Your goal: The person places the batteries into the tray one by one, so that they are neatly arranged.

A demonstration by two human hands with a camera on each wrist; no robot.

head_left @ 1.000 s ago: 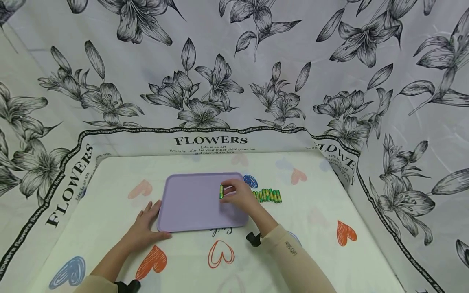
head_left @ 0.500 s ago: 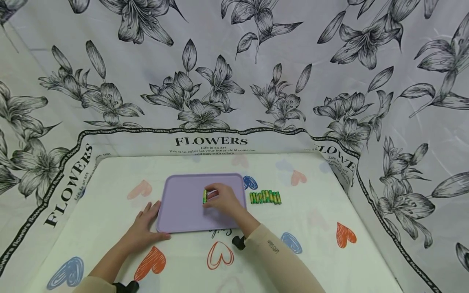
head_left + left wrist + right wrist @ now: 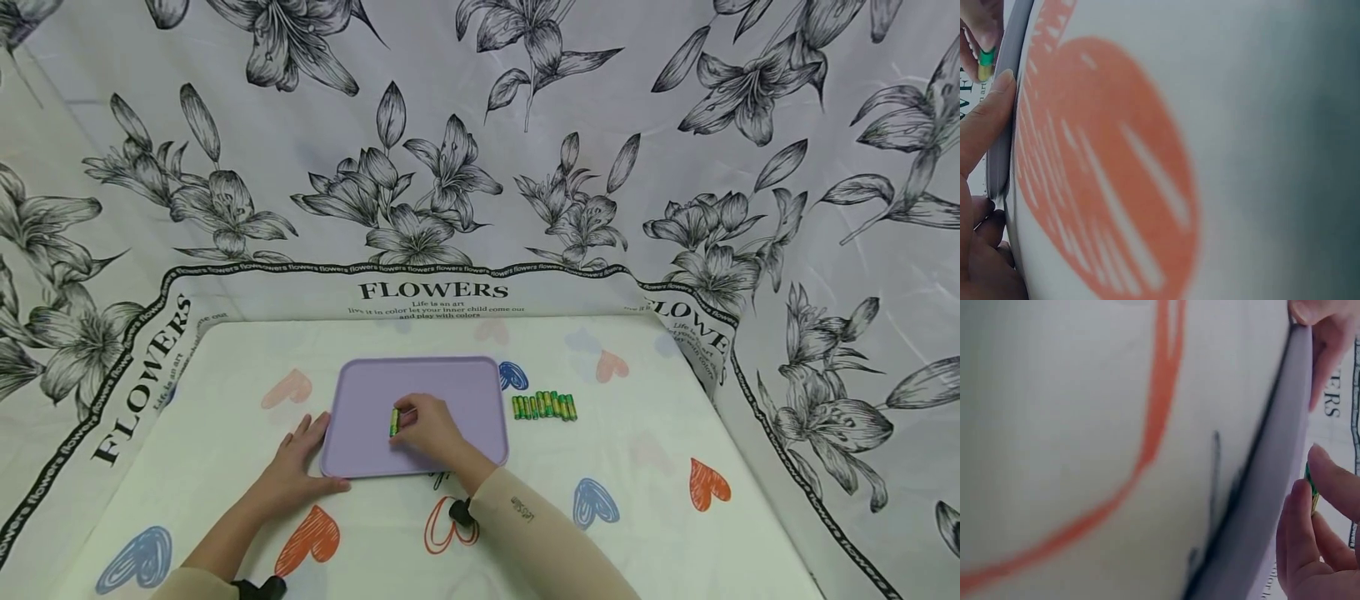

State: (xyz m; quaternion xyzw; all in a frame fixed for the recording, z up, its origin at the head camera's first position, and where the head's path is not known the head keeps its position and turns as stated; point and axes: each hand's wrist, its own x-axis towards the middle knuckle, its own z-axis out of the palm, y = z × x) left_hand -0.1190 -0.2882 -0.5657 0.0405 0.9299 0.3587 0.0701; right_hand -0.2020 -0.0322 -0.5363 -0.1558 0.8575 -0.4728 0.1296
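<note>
Right hand (image 3: 426, 427) is over the tray (image 3: 457, 379), pinching one battery (image 3: 394, 422) between thumb and fingers. We place it left of the tray's middle, its length seemingly near level with the surface. Whether its underside touches the tray we cannot tell; the right wrist view shows the pinch but only a sliver of battery between the fingertips.

Left hand (image 3: 298, 457) grips nothing: fingers loosely extended against the tray's left edge, thumb along the near one, at the corner. We read this as steadying.

To the right of the tray, just apart from it, a row of batteries (image 3: 556, 405) lies side by side on the cloth (image 3: 225, 400). We see no other battery on the tray, though the right hand hides part of it.

Step in hand, by our judgement: bringing this one battery to its spot on the tray. Next move, we think, calls for settling it flat, left hand firm at the corner, then easing the pinch gently; let go tilted or high, it could roll.
</note>
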